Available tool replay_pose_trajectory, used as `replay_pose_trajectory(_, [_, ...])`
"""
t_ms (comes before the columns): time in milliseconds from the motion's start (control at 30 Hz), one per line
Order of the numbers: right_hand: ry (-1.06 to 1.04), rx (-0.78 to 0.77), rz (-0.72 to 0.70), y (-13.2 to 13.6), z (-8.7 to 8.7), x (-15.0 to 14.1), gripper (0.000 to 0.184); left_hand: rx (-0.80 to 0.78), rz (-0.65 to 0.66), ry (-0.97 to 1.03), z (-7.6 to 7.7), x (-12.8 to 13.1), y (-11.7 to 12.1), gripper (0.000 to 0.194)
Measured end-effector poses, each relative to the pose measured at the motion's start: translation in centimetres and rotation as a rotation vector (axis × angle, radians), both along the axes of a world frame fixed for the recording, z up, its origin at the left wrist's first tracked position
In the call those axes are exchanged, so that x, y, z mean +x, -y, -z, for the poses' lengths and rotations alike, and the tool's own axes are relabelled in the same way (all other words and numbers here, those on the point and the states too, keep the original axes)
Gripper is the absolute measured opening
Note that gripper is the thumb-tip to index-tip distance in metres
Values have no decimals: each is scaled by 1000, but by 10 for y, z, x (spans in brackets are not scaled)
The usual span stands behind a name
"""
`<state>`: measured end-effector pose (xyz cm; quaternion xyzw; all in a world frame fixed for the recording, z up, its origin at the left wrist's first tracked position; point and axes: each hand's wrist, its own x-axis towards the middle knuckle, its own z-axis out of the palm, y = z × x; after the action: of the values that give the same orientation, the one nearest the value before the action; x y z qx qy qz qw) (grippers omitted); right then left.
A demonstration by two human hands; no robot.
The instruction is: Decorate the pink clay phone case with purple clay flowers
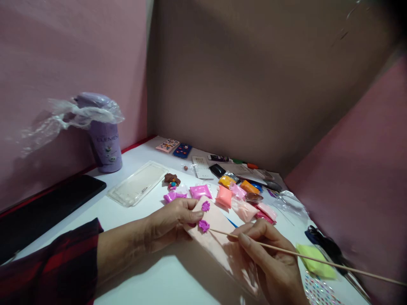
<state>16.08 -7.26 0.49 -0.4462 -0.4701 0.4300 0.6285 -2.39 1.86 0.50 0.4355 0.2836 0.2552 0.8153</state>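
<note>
My left hand (178, 218) grips the upper left edge of a flat, pale pink phone case (219, 237), thumb on top. Two small magenta clay flowers (204, 225) lie on the case near that thumb. A long thin wooden skewer (286, 249) is pinched in my right hand (273, 254), its tip touching the edge of the lower flower. The skewer's other end runs out of view at the right. Clear plastic shows along the case's lower end, beside my right hand. Some of my right fingers are hidden behind the case.
Colourful clay packets, such as a magenta one (200, 191) and a coral one (224, 197), lie beyond the case. A clear plastic box lid (138, 184) and a purple tumbler (106, 146) stand left. Rhinestone stickers (321, 290) and a yellow-green packet (314, 260) lie right.
</note>
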Motion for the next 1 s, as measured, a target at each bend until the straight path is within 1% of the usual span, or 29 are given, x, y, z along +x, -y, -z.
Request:
replay_pose_trajectory(100, [34, 5, -24, -1, 2, 4, 15, -3, -1, 1, 0, 0, 0, 19])
replay_pose_trajectory(233, [19, -1, -2, -2, 1, 2, 14, 0, 7, 9, 0, -1, 0, 22])
replay_pose_trajectory(367, [29, 13, -21, -1, 0, 1, 14, 4, 5, 6, -1, -1, 0, 23])
replay_pose_trajectory(667, [15, 45, -44, -2, 3, 4, 14, 4, 2, 1, -1, 0, 0, 19])
replay_pose_trajectory(1000, [45, 32, -26, -1, 2, 3, 14, -9, -13, 30, 0, 0, 1, 21])
